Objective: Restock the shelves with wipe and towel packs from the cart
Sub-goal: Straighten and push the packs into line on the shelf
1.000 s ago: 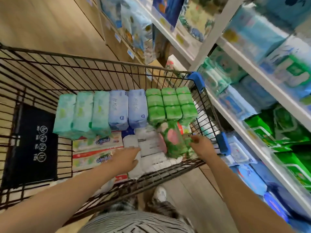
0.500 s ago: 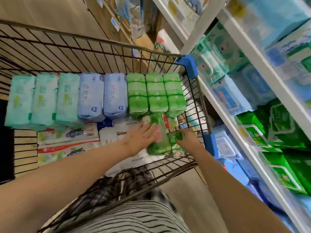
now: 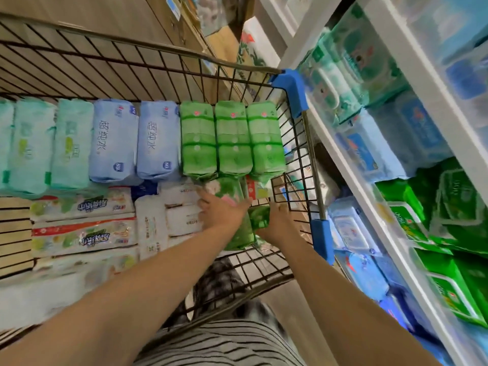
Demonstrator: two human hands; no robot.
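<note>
Near the right end of the black wire cart (image 3: 158,50) lies a green floral pack (image 3: 241,233). My left hand (image 3: 221,211) spans it, fingers over its left edge and thumb on its right edge. Just to the right, my right hand (image 3: 281,223) grips a smaller dark green pack (image 3: 260,217) from the side; its fingertips are hidden under the pack. Behind both hands stand three bright green packs (image 3: 232,138) in a row.
Two light blue packs (image 3: 137,138) and teal packs (image 3: 52,143) fill the back row, with white wipe packs (image 3: 169,220) and long towel packs (image 3: 81,236) in front. White shelves (image 3: 351,170) full of blue and green packs stand close on the right.
My left hand moved right from the white packs onto the green floral pack. My right hand dropped from the cart's edge to the small green pack. The view came closer.
</note>
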